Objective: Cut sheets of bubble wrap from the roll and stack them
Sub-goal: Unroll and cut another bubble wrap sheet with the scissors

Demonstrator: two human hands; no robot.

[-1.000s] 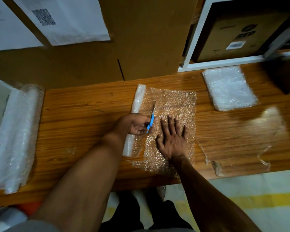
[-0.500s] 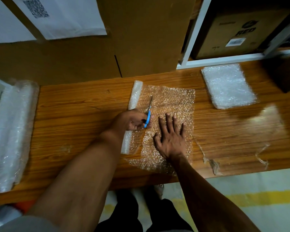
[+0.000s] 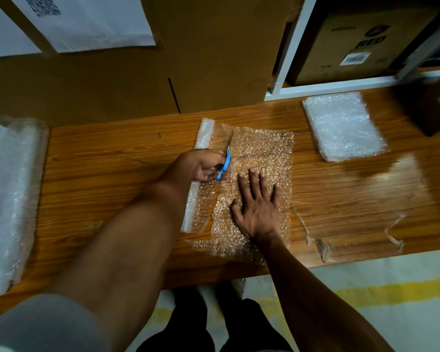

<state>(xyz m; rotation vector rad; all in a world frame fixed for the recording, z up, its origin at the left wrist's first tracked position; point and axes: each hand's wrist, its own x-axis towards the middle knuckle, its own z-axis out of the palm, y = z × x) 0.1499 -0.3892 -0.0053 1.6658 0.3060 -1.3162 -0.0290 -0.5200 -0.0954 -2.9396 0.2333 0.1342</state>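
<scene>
A small bubble wrap roll (image 3: 204, 134) lies across the wooden table (image 3: 107, 174), with a clear sheet (image 3: 264, 153) unrolled to its right. My left hand (image 3: 203, 166) grips blue-handled scissors (image 3: 225, 162); their blades point away from me along the sheet beside the roll, and the cut runs from the near edge up to them. My right hand (image 3: 258, 207) presses flat on the sheet with fingers spread. A stack of cut sheets (image 3: 343, 125) rests at the back right.
A large bubble wrap roll (image 3: 10, 199) lies at the table's left end. Cardboard boxes (image 3: 201, 52) stand along the back, and a white shelf (image 3: 297, 47) holds another box. A dark box (image 3: 432, 105) sits far right. Clear plastic film (image 3: 353, 224) lies right of the sheet.
My left hand has moved the scissors farther away from me along the sheet, lengthening the cut. My right hand stays pressed on the sheet.
</scene>
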